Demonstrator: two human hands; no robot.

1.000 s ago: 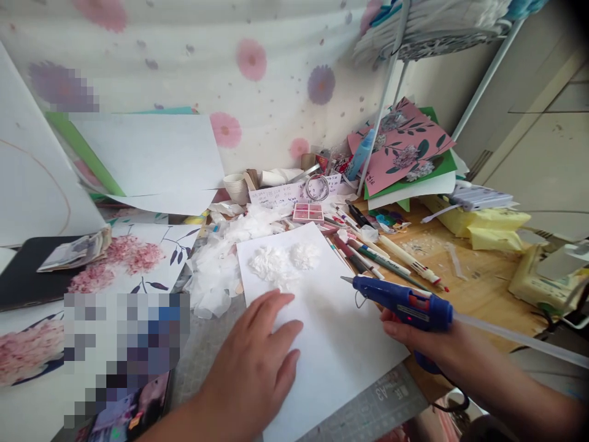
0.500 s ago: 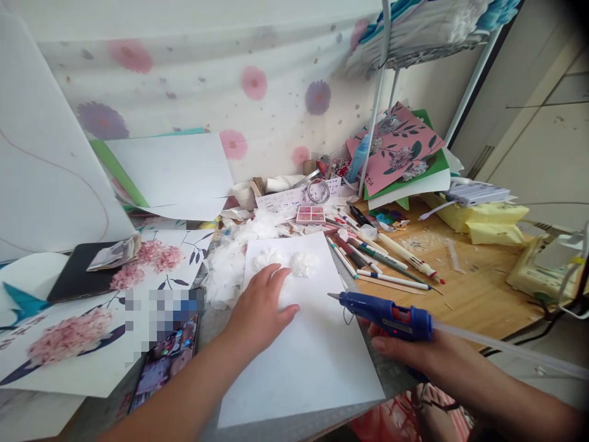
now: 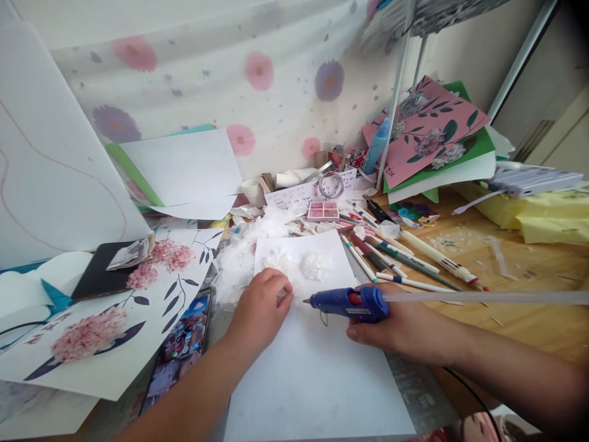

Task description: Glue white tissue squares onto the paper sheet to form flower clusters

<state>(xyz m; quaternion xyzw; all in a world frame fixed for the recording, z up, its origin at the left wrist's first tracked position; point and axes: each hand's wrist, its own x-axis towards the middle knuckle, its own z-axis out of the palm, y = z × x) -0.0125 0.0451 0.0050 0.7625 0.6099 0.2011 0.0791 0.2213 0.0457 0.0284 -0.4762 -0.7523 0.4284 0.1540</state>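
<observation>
Right of centre, the blue glue gun [image 3: 343, 303] is gripped in the right hand [image 3: 389, 333], seemingly levelled so its nozzle [image 3: 308, 301] is aimed toward the curled left hand [image 3: 262, 307]; whether anything is pinched there cannot be told. White ruffled clusters [image 3: 315, 265] are laid on paper [image 3: 317, 380], mid-frame.

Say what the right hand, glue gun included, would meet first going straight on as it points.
Likely the left hand: the glue gun points toward its fingertips, though depth is hard to judge.
</observation>
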